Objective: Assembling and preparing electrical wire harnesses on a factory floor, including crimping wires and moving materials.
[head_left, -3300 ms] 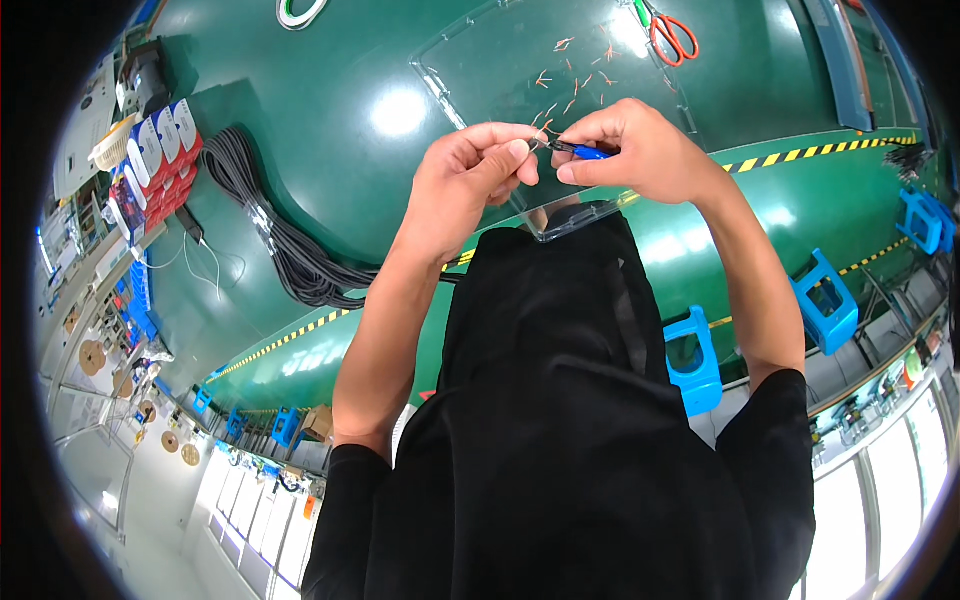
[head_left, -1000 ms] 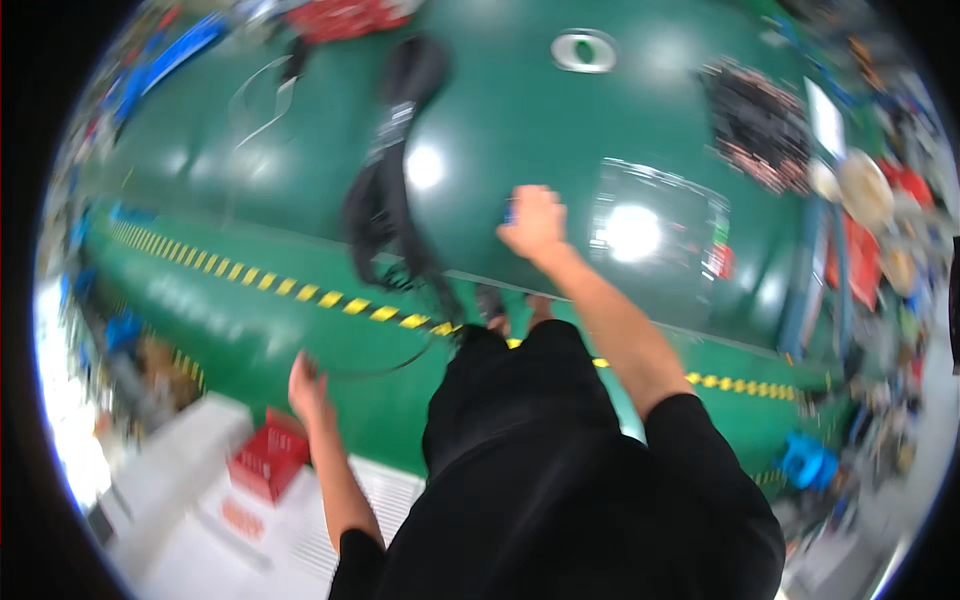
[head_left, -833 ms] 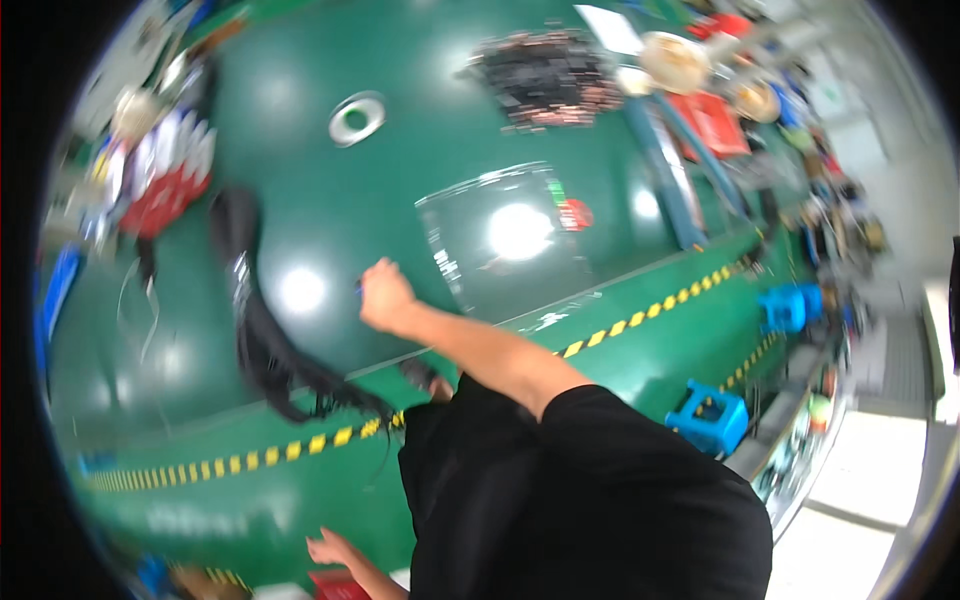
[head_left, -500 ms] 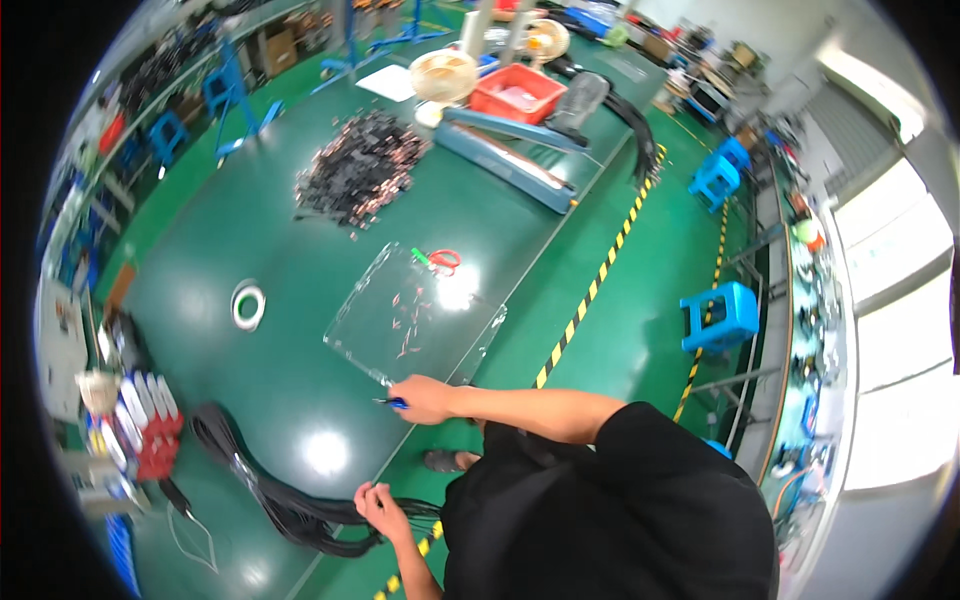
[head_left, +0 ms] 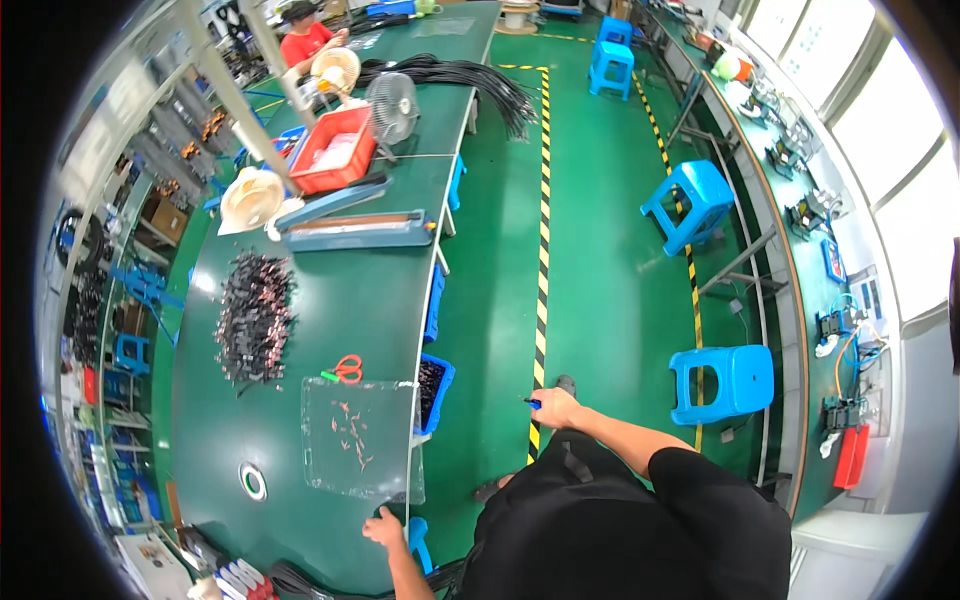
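My right hand (head_left: 556,409) is closed around a small blue-handled tool (head_left: 535,404) with a dark tip, held out over the floor. Its exact kind is too small to tell. Beside the table's near edge, my left hand (head_left: 384,528) has its fingers curled together; whatever they may hold does not show. A clear plastic sheet (head_left: 325,455) lies just beyond it, with small copper-coloured scraps (head_left: 352,435) on top. Red-handled scissors (head_left: 348,369) rest at the sheet's far edge. Below my left hand, part of a black cable bundle (head_left: 300,583) shows.
A pile of small black and copper-coloured parts (head_left: 255,318) lies farther along the green table (head_left: 355,300), beside a white ring (head_left: 253,482). Beyond are a long grey-blue tool (head_left: 360,232), a red bin (head_left: 335,150) and a fan (head_left: 392,107). Blue stools (head_left: 735,385) stand right; a person (head_left: 305,45) sits far left.
My view has swung right, toward the aisle. My right hand has moved off the table edge with the blue-handled tool. My left hand has come away from the cable bundle toward the plastic sheet.
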{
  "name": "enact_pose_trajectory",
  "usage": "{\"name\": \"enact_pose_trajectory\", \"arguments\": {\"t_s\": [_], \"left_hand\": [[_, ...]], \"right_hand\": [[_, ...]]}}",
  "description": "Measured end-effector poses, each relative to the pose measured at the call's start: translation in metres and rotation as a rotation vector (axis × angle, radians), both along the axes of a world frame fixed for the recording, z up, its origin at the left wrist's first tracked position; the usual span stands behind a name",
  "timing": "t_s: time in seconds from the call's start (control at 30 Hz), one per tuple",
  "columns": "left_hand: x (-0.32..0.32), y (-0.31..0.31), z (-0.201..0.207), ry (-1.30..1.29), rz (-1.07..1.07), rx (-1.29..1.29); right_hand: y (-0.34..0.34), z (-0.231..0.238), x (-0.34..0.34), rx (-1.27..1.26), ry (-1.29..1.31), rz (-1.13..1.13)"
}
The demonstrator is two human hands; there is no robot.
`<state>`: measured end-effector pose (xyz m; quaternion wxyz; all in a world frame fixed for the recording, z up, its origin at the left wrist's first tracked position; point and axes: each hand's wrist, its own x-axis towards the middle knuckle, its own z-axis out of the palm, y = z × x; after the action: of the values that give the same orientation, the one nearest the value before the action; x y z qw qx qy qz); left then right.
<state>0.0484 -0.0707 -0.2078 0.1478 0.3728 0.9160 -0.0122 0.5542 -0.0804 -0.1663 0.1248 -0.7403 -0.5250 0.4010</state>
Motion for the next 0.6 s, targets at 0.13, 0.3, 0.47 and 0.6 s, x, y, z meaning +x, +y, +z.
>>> {"name": "enact_pose_trajectory", "arguments": {"t_s": [0.13,0.3,0.47,0.6], "left_hand": [[0.038,0.019,0.042,0.037,-0.379,0.582],[0.248,0.099,0.094,-0.809,-0.336,0.375],[0.44,0.171,0.145,-0.976,-0.578,0.03],[0.513,0.226,0.121,-1.053,-0.795,0.2]], "right_hand": [[0.027,-0.008,0.065,-0.057,0.195,-0.163],[0.088,0.008,0.144,0.0,0.178,-0.237],[0.145,0.037,0.235,0.158,0.168,-0.241],[0.156,-0.001,0.328,0.037,-0.009,-0.246]]}}
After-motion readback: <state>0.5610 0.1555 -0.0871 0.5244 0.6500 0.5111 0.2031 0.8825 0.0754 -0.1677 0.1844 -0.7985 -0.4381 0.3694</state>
